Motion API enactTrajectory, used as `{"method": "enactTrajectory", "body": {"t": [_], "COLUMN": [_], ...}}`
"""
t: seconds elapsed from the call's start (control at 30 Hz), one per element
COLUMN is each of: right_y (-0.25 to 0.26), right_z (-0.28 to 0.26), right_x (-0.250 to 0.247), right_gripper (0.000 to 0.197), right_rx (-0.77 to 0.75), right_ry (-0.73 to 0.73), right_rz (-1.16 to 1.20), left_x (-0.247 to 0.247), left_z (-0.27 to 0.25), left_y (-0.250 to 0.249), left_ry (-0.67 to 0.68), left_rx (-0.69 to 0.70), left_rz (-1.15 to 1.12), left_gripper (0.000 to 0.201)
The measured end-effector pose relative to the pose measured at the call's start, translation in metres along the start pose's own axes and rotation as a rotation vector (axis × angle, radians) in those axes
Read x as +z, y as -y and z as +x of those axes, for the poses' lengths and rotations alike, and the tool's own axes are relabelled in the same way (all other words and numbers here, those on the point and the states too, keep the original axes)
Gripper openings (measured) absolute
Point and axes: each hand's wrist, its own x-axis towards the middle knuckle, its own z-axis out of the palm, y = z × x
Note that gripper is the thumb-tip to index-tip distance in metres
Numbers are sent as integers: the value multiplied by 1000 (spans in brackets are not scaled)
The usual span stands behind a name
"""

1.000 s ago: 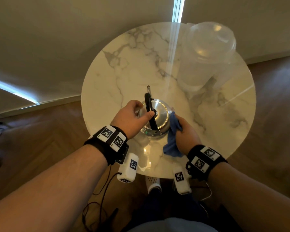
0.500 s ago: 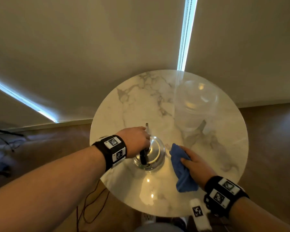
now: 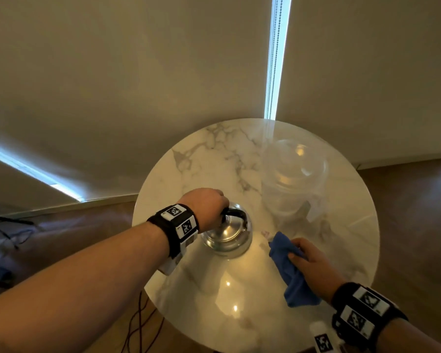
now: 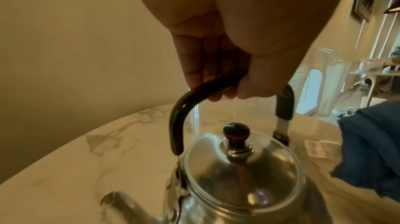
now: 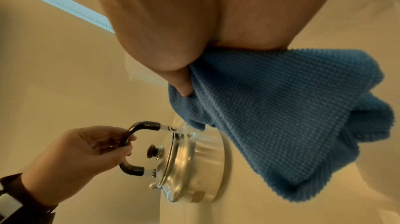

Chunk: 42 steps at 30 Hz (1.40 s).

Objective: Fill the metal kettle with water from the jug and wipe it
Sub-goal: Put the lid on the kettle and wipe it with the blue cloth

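A shiny metal kettle [image 3: 227, 234] [image 4: 242, 186] [image 5: 194, 164] with its lid on stands on the round marble table [image 3: 341, 250]. My left hand [image 3: 206, 205] [image 4: 227, 66] [image 5: 86, 152] grips the kettle's black arched handle [image 4: 186, 106] from above. My right hand [image 3: 313, 263] holds a crumpled blue cloth [image 3: 290, 273] [image 5: 281, 116] [image 4: 372, 150] just right of the kettle, a small gap apart from its side. A clear plastic jug [image 3: 290, 179] stands behind the cloth, at the table's back right.
Beige blinds [image 3: 138, 85] hang close behind the table, with bright slits of daylight. Wooden floor [image 3: 413, 212] surrounds the table, and dark cables [image 3: 138, 324] trail on it under my left arm. A small printed label [image 4: 320, 149] lies on the marble beside the kettle.
My right hand and the cloth came off the kettle's side and drew back to the right. My left hand kept its grip on the handle. My head tilted up, so the table sits lower in view.
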Motion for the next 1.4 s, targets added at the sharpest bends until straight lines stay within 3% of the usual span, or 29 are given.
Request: {"method": "enactTrajectory", "body": {"t": [0.2,0.43,0.5,0.57,0.63,0.7,0.77,0.83,0.87,0.93,1.0,1.03,1.1,1.13,1.2,1.3,1.37,1.4], "right_y": [6,24,25,26,30,32,32,27,22,4,-21,-33,-56,-65,-85,-107,-116,-118], "right_z": [2,9,8,5,-3,-12,-21,-29,-33,-40,-48,-53,-61,-64,-68,-64,-56,-53], "right_x": [8,15,17,16,14,10,5,-4,-10,-22,-35,-39,-46,-48,-60,-77,-82,-84], "right_gripper": [28,23,15,17,19,21,24,26,28,44,68,70,56,47,37,38,42,44], "right_rx": [13,-6,-26,-40,-67,-83,-75,-59,-34,71,201,256,310,323,342,391,379,362], "right_ry": [-43,-110,-143,-163,-134,-95,-95,-118,-115,-64,36,91,145,118,33,-115,-169,-180], "right_rz": [27,98,130,168,223,326,455,557,606,648,489,381,246,251,328,419,356,255], "left_x": [-10,-13,-9,-2,5,18,33,49,54,63,67,67,69,71,80,95,107,110], "left_z": [33,54,52,42,27,19,18,22,24,30,36,41,53,59,81,112,126,128], "left_y": [29,58,58,45,12,-28,-62,-84,-92,-107,-124,-134,-152,-159,-174,-193,-203,-208], "left_ry": [-32,-67,-140,-308,-375,-175,161,433,500,488,458,450,398,360,277,228,192,148], "left_rx": [-35,-77,-76,-43,66,162,129,34,13,10,-6,-12,-36,-49,-99,-211,-320,-322], "left_rz": [-1,-63,-108,-222,-413,-744,-1186,-1503,-1573,-1584,-1582,-1575,-1508,-1453,-1346,-1484,-1569,-1497], "left_gripper": [20,21,29,45,53,62,64,47,38,21,11,8,7,5,22,25,27,32]}}
